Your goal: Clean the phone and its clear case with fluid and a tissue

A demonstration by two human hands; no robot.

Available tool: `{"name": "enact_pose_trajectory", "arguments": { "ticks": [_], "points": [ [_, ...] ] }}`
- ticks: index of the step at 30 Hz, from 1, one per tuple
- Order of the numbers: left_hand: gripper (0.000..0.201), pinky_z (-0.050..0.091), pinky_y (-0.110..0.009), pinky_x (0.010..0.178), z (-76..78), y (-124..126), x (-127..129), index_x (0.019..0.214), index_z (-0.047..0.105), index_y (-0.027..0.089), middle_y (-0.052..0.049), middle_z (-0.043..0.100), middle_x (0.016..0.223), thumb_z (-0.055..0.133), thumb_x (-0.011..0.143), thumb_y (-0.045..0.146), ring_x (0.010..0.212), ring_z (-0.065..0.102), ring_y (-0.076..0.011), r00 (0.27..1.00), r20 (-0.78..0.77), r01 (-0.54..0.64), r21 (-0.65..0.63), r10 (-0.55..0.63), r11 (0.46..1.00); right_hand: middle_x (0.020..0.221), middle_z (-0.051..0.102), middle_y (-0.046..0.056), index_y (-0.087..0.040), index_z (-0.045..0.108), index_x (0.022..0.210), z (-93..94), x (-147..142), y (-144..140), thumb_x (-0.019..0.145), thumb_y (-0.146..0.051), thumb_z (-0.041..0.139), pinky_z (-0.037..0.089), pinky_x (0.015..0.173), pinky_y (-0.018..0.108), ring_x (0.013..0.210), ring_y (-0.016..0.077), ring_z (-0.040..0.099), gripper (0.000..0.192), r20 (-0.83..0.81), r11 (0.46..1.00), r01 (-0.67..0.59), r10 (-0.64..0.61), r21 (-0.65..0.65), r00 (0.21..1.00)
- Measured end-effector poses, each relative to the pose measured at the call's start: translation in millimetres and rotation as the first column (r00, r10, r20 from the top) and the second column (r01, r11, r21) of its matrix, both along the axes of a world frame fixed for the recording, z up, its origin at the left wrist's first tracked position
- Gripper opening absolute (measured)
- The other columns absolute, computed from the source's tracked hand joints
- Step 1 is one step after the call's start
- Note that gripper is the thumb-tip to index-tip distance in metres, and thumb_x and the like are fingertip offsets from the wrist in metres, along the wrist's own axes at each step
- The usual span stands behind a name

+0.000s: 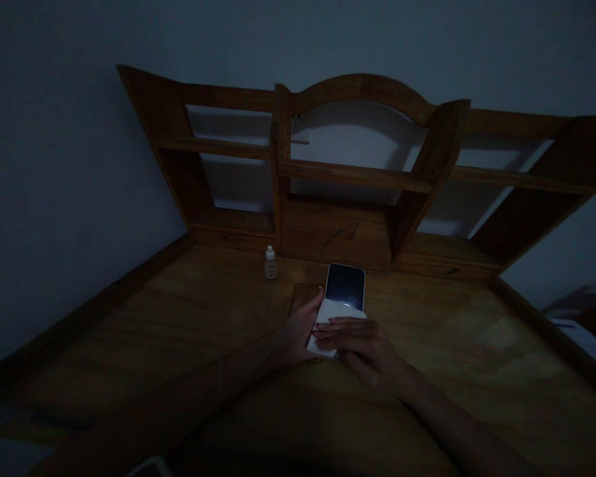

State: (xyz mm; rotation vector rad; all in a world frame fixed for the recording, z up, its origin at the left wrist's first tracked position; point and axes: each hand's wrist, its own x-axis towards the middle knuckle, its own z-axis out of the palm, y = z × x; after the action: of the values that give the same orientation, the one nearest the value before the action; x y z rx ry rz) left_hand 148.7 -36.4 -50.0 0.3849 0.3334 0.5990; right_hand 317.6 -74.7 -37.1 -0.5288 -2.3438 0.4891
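Note:
A dark-screened smartphone point(346, 285) with a pale rim is held over the desk, its upper half showing. My left hand point(298, 331) grips it along its left side, thumb up at the edge; the other fingers are hidden behind it. Over the lower half lies a white cloth or tissue point(328, 348). My right hand point(360, 344) presses this against the screen with its fingers bent together across it. Partly hidden behind the phone and my left hand is a flat brown thing point(302, 293) on the desk, its kind unclear.
A small dropper bottle point(271, 266) with a white cap stands on the wooden desk point(218, 298). Behind it rises a wooden shelf unit point(350, 173) against the wall. A wall socket point(299, 129) shows through it. Raised edges border the desk. The room is dim.

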Motion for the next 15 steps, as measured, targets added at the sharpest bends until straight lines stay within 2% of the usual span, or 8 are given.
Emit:
{"name": "enact_pose_trajectory", "arguments": {
  "ticks": [6, 10, 15],
  "points": [
    [0.064, 0.028, -0.02, 0.043, -3.3, 2.5, -3.7, 0.06, 0.05, 0.014, 0.004, 0.03, 0.047, 0.033, 0.092, 0.068, 0.041, 0.025, -0.0065, 0.996, -0.023, 0.09, 0.03, -0.09, 0.995, 0.116, 0.074, 0.002, -0.023, 0.069, 0.115, -0.6, -0.2, -0.3, 0.089, -0.007, 0.048, 0.048, 0.105, 0.04, 0.114, 0.0184, 0.066, 0.037, -0.075, 0.995, -0.041, 0.034, -0.088, 0.997],
    [0.067, 0.026, -0.021, 0.043, -7.1, 4.2, -5.0, 0.059, 0.051, 0.014, 0.003, 0.032, 0.045, 0.031, 0.091, 0.069, 0.039, 0.025, -0.0072, 0.992, -0.068, 0.11, 0.078, -0.105, 0.991, 0.111, 0.075, 0.002, -0.024, 0.07, 0.113, -0.3, -0.3, -1.3, 0.088, -0.007, 0.048, 0.048, 0.103, 0.04, 0.112, 0.0184, 0.067, 0.037, -0.079, 0.992, -0.042, 0.033, -0.122, 0.996],
    [0.073, 0.024, -0.024, 0.043, -9.6, 5.6, -4.7, 0.064, 0.056, 0.013, 0.001, 0.036, 0.044, 0.022, 0.091, 0.071, 0.039, 0.029, -0.01, 0.988, -0.049, 0.152, 0.152, -0.146, 0.977, 0.108, 0.076, 0.003, -0.023, 0.071, 0.108, 0.9, -0.5, -1.9, 0.091, -0.01, 0.046, 0.049, 0.101, 0.039, 0.108, 0.0183, 0.069, 0.033, -0.085, 0.987, -0.075, 0.063, -0.145, 0.994]
  ]
}}
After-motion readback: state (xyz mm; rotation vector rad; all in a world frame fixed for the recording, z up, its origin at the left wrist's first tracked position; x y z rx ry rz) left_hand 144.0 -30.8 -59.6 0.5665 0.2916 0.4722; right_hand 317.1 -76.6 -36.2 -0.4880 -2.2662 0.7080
